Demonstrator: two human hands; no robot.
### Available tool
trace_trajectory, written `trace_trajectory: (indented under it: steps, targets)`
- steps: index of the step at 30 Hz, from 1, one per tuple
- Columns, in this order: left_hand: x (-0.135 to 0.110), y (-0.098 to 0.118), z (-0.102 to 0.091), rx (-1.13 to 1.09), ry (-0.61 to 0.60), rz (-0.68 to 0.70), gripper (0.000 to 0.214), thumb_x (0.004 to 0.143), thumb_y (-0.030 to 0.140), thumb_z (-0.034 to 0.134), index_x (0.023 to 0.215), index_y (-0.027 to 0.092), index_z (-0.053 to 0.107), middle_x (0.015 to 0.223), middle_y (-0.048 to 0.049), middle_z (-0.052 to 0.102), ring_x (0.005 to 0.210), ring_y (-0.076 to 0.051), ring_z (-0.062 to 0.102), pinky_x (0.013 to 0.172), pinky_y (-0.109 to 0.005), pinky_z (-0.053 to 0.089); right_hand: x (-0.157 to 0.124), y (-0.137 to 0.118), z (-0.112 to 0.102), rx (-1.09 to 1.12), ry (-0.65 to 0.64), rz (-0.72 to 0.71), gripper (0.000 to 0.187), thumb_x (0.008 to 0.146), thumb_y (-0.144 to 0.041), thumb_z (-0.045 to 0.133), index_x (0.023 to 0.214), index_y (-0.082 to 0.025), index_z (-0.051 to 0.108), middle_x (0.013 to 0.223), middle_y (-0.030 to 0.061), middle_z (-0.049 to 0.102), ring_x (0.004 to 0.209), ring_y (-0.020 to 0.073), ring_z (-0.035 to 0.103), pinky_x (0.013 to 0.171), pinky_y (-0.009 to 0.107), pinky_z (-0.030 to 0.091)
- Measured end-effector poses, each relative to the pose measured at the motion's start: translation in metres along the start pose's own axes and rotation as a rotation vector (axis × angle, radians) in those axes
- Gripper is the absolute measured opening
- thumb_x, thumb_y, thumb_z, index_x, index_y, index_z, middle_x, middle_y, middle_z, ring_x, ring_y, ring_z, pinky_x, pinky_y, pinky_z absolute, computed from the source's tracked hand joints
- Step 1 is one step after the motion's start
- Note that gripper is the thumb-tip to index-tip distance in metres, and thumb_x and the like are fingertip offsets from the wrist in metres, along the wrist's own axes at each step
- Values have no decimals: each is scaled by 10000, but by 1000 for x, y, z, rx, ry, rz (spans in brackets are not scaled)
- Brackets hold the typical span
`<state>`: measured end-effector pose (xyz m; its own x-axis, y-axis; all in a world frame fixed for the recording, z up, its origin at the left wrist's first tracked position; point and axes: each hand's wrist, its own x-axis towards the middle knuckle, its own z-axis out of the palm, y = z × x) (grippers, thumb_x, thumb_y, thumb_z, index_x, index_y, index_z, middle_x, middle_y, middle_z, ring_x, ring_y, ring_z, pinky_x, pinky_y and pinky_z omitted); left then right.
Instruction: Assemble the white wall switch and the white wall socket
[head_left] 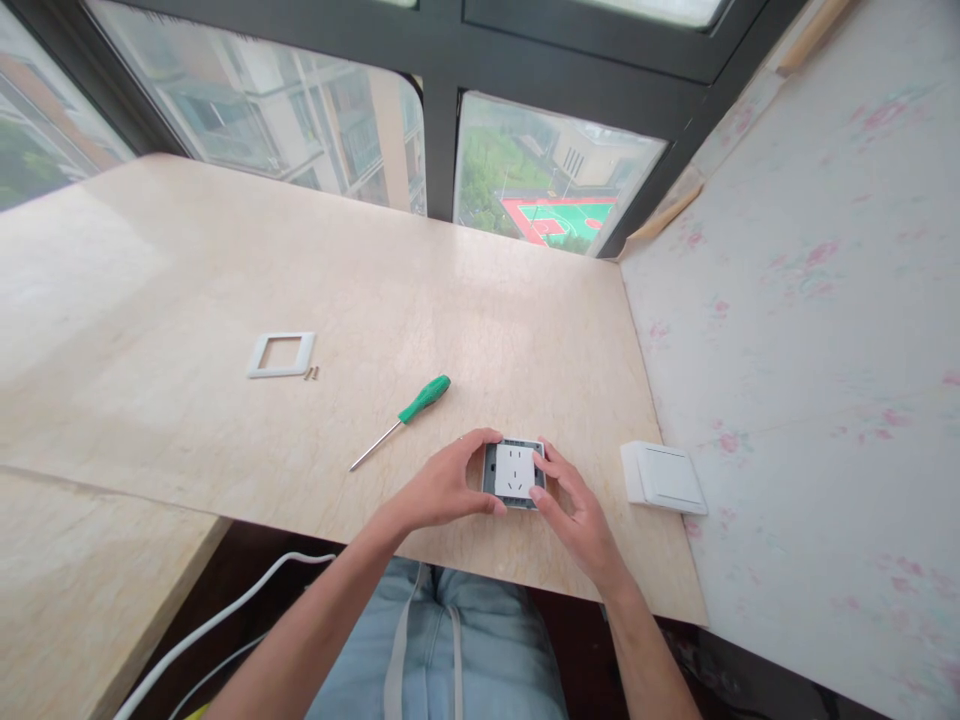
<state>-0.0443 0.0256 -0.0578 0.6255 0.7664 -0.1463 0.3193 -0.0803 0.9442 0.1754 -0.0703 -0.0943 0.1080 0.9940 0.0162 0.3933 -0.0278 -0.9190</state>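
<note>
You are gripping the white five-hole socket insert with its dark grey square frame (515, 472) at lower centre-right of the frame. Your left hand (448, 482) is curling partly open around its left side, thumb and fingers pressing opposite edges; your right hand (576, 505) is pinching the right edge, fingertips slightly apart. Uneven pressure could be tilting the insert or making it slip. The green-handled steel screwdriver (416, 406) is lying near your left hand, at centre; a forearm sweep could be rolling it. Left of centre, two small brass-coloured screws (311, 373) are lying loose beside the white plastic rectangular cover frame (257, 358); a knock could be scattering them.
</note>
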Motion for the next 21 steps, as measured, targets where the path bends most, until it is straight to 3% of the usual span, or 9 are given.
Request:
trace_trajectory:
  steps: [6,13,18,21]
  targets:
    - [0,-7,2,-84,-3,16,819,619,365,906,1333,239,526,1406,-121,564,1267,-337,559,1087,-515,432,1,-2,-1,4,-12,9,383,940,-397,617,1320,-345,611,1569,45,457,1478,273,390,1229,575,287]
    - [-2,-12,3,-95,-6,49,839,666,428,883,1383,244,489,1440,-124,541,1293,-332,548,1098,-510,438,1,1,3,14,22,25,520,941,-404,609,1443,-337,491,1558,56,471,1461,270,415,1218,566,320]
    - [-2,-16,9,-136,55,24,548,928,423,607,1419,221,471,1459,-133,541,1325,-294,534,1124,-496,421,0,2,6,-5,51,19,528,934,-404,610,1443,-313,501,1539,73,494,1440,290,444,1205,565,345]
    - [-1,-18,14,-131,110,25,446,970,375,517,1387,217,513,1434,-126,569,1300,-283,557,1114,-487,435,0,2,7,2,57,16,526,932,-406,613,1438,-311,508,1539,74,494,1440,293,442,1206,568,342]
